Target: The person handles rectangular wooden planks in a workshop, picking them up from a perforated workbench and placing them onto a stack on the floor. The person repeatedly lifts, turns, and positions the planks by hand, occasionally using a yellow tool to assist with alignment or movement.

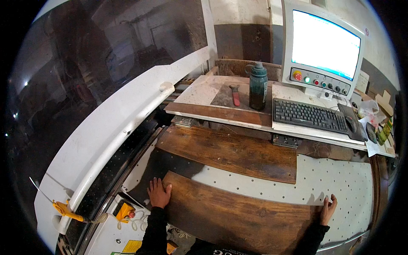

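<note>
A long dark-stained wooden board (242,212) lies across a white perforated machine bed (335,182) right in front of me. My left hand (159,193) presses flat against the board's left end, fingers together. My right hand (328,209) grips the board's right end, fingers curled over its edge. A second, similar board (229,152) lies farther back on the bed, apart from the one I hold.
Behind the bed a shelf (221,114) carries a dark green bottle (258,87), a red-handled wrench (235,95), a black keyboard (309,116) and mouse (351,124). A lit monitor with control buttons (323,49) stands above. A white machine guard (114,127) curves along the left; a yellow button box (124,211) sits near my left hand.
</note>
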The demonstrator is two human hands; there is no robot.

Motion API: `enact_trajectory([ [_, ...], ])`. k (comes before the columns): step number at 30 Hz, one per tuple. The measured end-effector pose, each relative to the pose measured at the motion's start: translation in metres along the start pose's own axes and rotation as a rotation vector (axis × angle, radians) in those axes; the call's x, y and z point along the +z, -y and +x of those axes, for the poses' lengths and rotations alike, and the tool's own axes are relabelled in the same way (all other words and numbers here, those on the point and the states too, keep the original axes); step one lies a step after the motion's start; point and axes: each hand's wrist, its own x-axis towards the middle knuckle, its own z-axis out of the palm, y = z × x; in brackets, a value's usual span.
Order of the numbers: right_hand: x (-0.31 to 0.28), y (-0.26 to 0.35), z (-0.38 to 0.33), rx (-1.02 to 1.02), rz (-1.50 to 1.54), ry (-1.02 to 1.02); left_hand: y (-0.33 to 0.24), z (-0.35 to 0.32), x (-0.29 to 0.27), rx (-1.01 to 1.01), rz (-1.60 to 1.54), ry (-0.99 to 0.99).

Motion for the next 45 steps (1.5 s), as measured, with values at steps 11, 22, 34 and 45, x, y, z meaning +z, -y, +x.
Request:
enact_trajectory([
  [11,0.006,-0.023,0.012,-0.048,0.011,0.127,0.029,-0.012,-0.045,0.115,-0.304,-0.351],
  [22,-0.012,-0.05,0.025,0.028,0.06,0.216,0.141,-0.107,-0.284,-0.482,0.208,-1.452],
  [34,0.154,0.16,-0.016,-0.516,-0.353,0.559,0.049,-0.029,-0.192,0.34,-0.575,-0.214],
  [45,0.165,0.147,-0.021,-0.317,-0.393,0.449,-0.216,0.039,-0.131,0.735,0.213,0.843],
])
